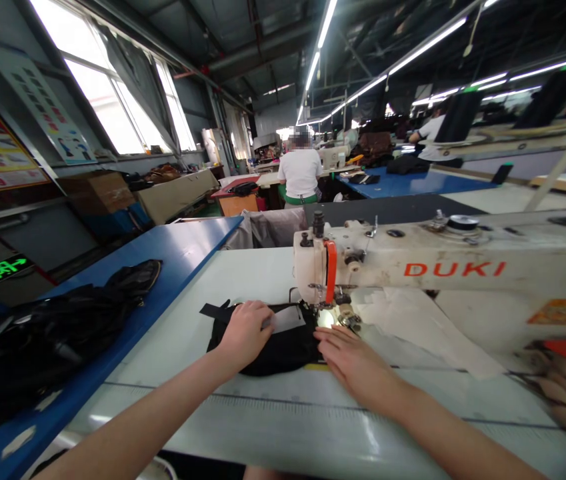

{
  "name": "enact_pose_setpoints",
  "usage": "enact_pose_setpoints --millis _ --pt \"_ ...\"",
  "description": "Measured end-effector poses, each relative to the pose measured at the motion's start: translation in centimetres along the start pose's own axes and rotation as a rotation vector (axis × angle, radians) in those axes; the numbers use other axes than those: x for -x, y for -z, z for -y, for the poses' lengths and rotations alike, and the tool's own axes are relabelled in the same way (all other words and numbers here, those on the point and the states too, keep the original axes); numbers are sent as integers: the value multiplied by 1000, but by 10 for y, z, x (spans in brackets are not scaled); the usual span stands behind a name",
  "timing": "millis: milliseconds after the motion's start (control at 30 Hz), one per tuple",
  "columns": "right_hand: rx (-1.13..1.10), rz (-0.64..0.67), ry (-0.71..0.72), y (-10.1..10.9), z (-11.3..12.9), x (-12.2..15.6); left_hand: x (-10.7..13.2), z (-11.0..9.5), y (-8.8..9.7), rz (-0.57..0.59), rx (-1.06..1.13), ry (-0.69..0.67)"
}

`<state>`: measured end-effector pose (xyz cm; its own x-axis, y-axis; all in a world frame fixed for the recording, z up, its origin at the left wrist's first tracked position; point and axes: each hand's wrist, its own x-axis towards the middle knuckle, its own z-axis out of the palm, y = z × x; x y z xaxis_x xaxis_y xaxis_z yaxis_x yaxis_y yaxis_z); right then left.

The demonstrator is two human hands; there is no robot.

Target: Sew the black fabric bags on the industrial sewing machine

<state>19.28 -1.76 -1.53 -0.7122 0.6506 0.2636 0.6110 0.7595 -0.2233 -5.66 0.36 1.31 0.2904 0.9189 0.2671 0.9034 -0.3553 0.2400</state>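
A black fabric piece with a white label lies on the pale sewing table, under the needle of a white DUKI sewing machine. My left hand rests on the fabric's left part, fingers curled down and pressing it beside the label. My right hand lies flat on the fabric's right edge, fingers stretched toward the lit needle area.
A heap of black fabric pieces sits on the blue side table at left. A person in a white shirt works with their back to me ahead. More machines and blue tables stand beyond. Cardboard boxes line the window wall.
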Motion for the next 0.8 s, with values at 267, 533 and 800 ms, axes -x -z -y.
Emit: enact_pose_setpoints --millis 267,533,800 --pt "-12 -37 18 -3 -1 0 -26 -27 -1 -185 248 29" --pt "-40 -36 19 1 1 2 -29 -50 -34 -97 479 203" --pt "-87 21 33 2 -1 3 -27 -48 -48 -204 410 108"
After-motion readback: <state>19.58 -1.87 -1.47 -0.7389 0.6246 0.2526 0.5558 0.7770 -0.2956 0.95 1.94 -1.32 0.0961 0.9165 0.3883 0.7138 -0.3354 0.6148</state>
